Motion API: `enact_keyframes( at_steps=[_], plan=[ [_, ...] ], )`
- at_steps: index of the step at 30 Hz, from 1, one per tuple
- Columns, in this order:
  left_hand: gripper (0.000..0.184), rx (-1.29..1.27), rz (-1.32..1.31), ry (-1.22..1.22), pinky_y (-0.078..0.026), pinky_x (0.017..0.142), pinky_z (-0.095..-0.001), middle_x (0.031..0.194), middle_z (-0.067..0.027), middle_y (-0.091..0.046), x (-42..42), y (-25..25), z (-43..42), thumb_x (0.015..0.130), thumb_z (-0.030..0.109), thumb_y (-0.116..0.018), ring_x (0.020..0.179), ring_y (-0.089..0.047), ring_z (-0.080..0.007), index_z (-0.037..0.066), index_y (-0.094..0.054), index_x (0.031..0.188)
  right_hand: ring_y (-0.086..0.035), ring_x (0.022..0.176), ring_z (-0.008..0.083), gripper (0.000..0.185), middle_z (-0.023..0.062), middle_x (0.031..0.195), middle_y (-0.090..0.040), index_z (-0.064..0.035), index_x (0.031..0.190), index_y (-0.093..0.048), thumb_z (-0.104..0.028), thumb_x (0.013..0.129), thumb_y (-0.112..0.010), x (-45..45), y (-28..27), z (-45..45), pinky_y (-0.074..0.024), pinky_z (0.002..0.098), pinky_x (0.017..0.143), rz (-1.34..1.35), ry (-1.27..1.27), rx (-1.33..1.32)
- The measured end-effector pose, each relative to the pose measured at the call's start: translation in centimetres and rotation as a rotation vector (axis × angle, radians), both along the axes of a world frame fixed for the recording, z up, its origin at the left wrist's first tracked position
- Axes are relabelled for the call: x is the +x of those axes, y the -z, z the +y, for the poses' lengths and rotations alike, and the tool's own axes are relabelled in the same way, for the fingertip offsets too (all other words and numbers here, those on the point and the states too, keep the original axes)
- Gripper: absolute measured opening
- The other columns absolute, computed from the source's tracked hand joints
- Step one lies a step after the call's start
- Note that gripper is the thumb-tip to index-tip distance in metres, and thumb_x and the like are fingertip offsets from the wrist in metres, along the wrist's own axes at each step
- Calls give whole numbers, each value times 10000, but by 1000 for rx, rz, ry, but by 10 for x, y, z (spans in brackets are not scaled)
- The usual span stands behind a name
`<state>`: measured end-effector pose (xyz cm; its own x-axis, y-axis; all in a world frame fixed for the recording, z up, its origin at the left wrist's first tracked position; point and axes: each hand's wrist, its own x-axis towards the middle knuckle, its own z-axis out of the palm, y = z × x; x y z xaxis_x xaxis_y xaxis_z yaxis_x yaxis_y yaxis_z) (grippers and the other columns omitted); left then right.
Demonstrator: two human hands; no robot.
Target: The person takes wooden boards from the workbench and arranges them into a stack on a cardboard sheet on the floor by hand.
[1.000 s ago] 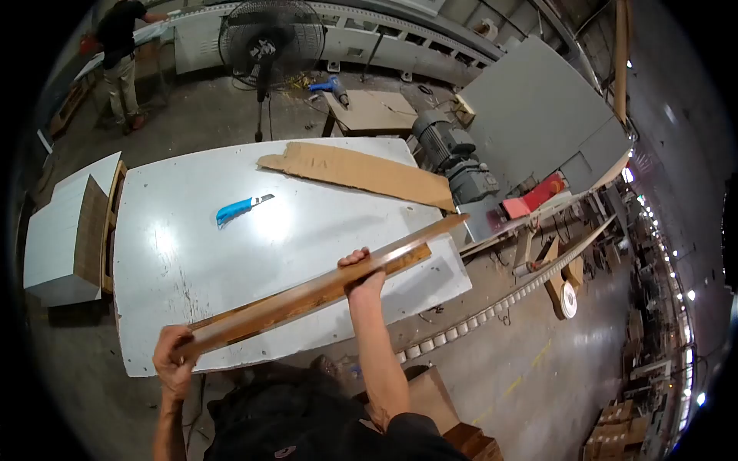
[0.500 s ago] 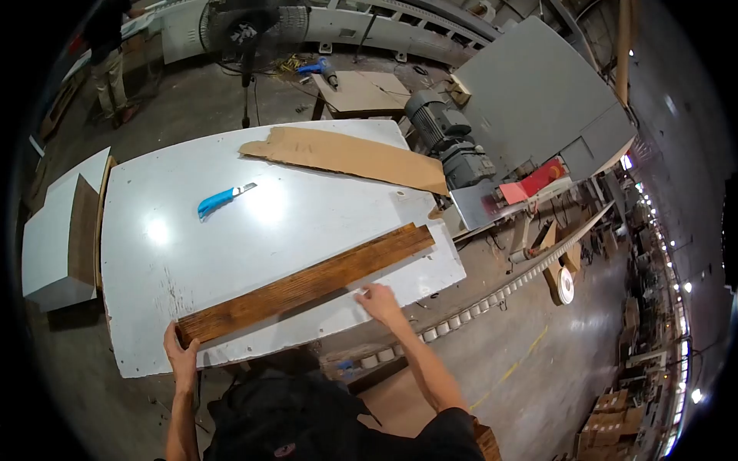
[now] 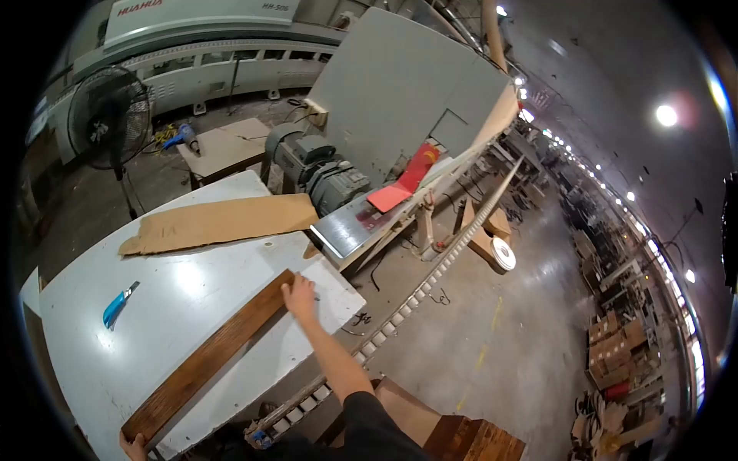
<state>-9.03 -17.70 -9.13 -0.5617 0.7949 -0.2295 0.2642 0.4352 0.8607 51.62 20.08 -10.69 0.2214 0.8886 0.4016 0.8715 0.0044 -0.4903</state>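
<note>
A long brown wooden board (image 3: 211, 353) lies slantwise on the white tabletop (image 3: 181, 284). My right hand (image 3: 298, 298) has its fingers and thumb on the board's far right end. At the near left end, my left hand (image 3: 134, 446) grips the corner, partly cut off by the frame's lower edge. A blue utility knife (image 3: 117, 307) with its blade out rests on the table to the left of the board. Behind the board lies a torn strip of brown cardboard (image 3: 223, 223).
Beyond the table are a grey motor (image 3: 315, 169), a red-pink guard (image 3: 403, 184) and a small stand (image 3: 223, 150) with a blue heat gun (image 3: 187, 137). A fan (image 3: 111, 119) stands back left. A roller conveyor (image 3: 430, 280) runs on the right; stained wood (image 3: 473, 439) sits lower right.
The view has swung to the right. The board, earlier raised in both hands, now lies on the table. My right hand let go of its middle and has moved to its far end.
</note>
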Motion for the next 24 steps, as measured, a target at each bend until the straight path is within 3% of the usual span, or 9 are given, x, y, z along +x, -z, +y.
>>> enact_keyframes(
  at_steps=[1,4,7,8,13,14,17,20,24],
  plan=[
    [731,60,53,-37,-498,767,-360,1103,-198,-587,-17,18,-1,730,336,-795,921,-603,-276,-104,-488,1226,-482,998,433,570,279,1076,-555,72,1261,-458,-289,848,-616,-9,-1,-4,-411,494,899,16,25,17],
    [717,-104,433,-263,-494,828,-346,1195,-206,-533,-60,62,9,805,301,-733,1031,-566,-279,-101,-408,1303,-476,1033,421,615,285,1101,-542,109,1282,-414,-273,849,-624,-26,-15,-19,-404,477,929,28,13,-115],
    [635,127,140,290,-464,924,-358,1278,-198,-485,-74,19,3,875,200,-645,1126,-515,-293,-95,-347,1352,-464,1037,438,652,311,1089,-530,134,1291,-378,-273,843,-622,-36,-17,-39,-403,486,927,19,-39,-141],
    [457,82,615,436,-484,853,-424,966,-282,-630,-18,-85,11,702,84,-596,913,-601,-413,-58,-557,1135,-460,1046,441,673,317,1098,-523,143,1300,-359,-269,837,-623,-39,-17,-47,-400,487,935,23,-68,-155],
    [472,-46,658,381,-462,806,-479,939,-276,-612,-88,-61,-3,701,103,-611,866,-564,-452,-57,-538,1139,-457,1072,445,800,332,1109,-515,166,1353,-223,-202,776,-638,-47,-22,-77,-415,490,948,-83,-358,-369],
    [460,-31,686,373,-462,797,-479,927,-270,-613,-98,-59,-8,697,106,-619,851,-566,-443,-55,-541,1120,-452,1105,441,819,314,1130,-516,155,1376,-169,-98,746,-626,-47,-40,-85,-416,465,961,-105,-429,-460],
    [397,-38,756,388,-469,752,-453,849,-236,-619,-118,-48,-13,675,129,-655,772,-573,-401,-36,-557,1022,-503,1034,429,752,289,1028,-563,147,1306,-312,-64,684,-678,-47,-40,-94,-447,445,912,-206,-468,-366],
    [355,-82,698,433,-470,737,-451,816,-218,-619,-131,-43,-13,681,130,-662,752,-575,-381,-23,-570,988,-575,924,413,577,239,920,-608,100,1147,-425,-18,653,-698,-50,-54,-70,-490,438,835,-244,-440,-534],
    [285,-57,647,463,-483,696,-429,789,-189,-625,-129,-49,-7,698,126,-674,731,-588,-338,-20,-571,920,-620,865,387,425,219,881,-629,47,986,-485,-29,645,-727,-50,-61,-49,-516,436,790,-393,-504,-515]
  ],
)
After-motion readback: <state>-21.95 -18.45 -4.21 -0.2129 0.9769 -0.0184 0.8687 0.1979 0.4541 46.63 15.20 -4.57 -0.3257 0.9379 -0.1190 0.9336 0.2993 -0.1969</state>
